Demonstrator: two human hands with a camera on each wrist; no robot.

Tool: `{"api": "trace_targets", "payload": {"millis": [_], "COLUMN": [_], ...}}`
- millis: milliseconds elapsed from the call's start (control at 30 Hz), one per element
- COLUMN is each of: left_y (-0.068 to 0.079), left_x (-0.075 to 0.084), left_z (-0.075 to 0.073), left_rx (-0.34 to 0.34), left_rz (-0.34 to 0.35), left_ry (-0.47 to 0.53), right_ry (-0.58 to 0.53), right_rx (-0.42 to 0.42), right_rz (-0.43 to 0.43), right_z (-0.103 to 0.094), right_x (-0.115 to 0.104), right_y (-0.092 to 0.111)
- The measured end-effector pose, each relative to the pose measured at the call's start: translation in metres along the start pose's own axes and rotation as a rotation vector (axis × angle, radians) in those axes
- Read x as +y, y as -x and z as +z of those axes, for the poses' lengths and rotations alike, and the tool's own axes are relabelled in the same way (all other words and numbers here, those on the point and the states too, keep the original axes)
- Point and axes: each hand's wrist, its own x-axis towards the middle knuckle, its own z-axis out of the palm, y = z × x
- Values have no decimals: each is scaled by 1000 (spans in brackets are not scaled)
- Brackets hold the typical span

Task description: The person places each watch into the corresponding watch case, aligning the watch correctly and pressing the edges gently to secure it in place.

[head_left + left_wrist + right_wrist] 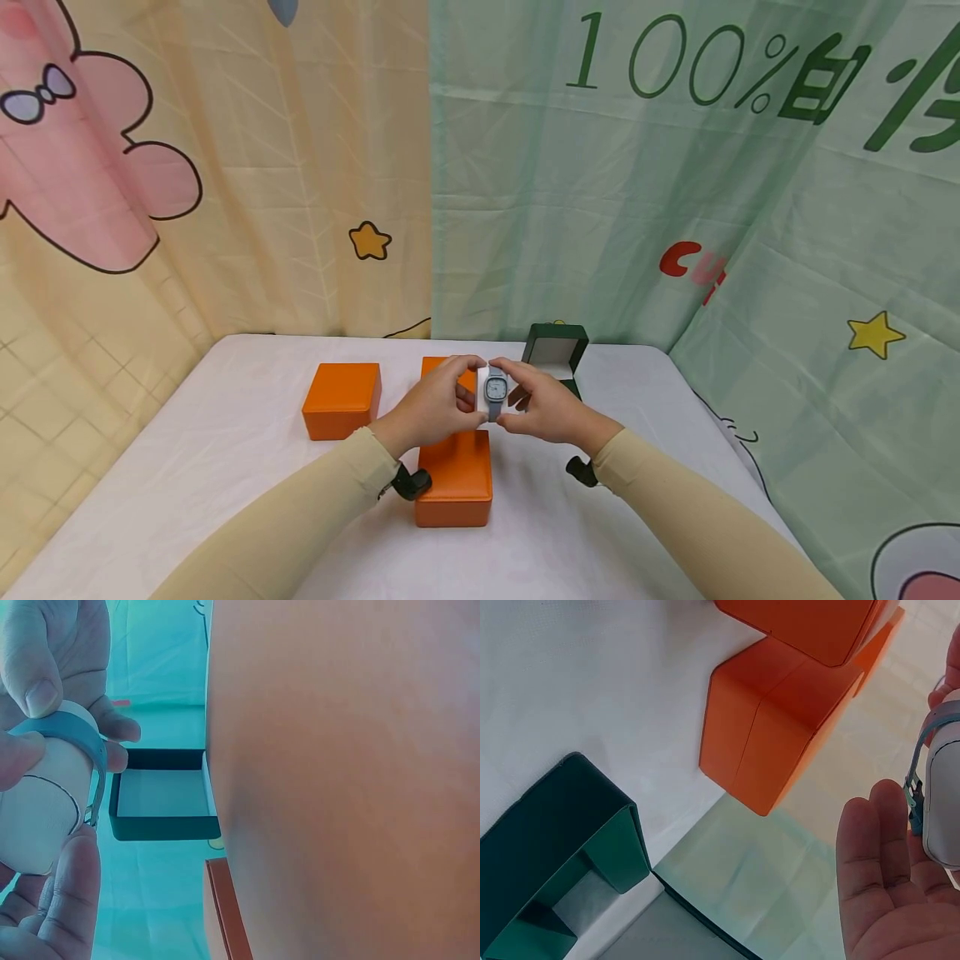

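A wristwatch (496, 389) with a square dial and a grey-blue strap is wrapped around a white cushion (482, 396), above the table. My left hand (435, 404) grips one end of the cushion. At the other end my right hand (543, 404) holds it, thumb and index finger on the strap. The left wrist view shows the strap (71, 729) with thumbs pressing close to it. Beyond my right hand a dark green watch box (557, 343) stands with its lid up. In the right wrist view the watch's buckle (913, 793) hangs at the cushion's side.
An orange box (341, 400) stands at the left on the white-covered table (262, 375). Another orange box (453, 479) lies in front of my hands, and a third orange box (432, 365) is partly hidden behind my left hand. Printed curtains (570, 208) hang behind the table.
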Motion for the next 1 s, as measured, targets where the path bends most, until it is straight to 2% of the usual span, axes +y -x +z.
{"api": "trace_targets", "payload": {"millis": [367, 667, 1000], "left_y": [0, -2, -2], "left_x": [1, 3, 5], "left_z": [-1, -1, -1], "left_rx": [-6, -10, -4], "left_rz": [-29, -44, -44], "left_ry": [10, 34, 36], "right_ry": [34, -6, 5], "right_rx": [0, 3, 8], "right_rz": [29, 33, 29], "right_z": [-1, -6, -5], "right_x": [0, 1, 1], "right_y": [1, 5, 2]}}
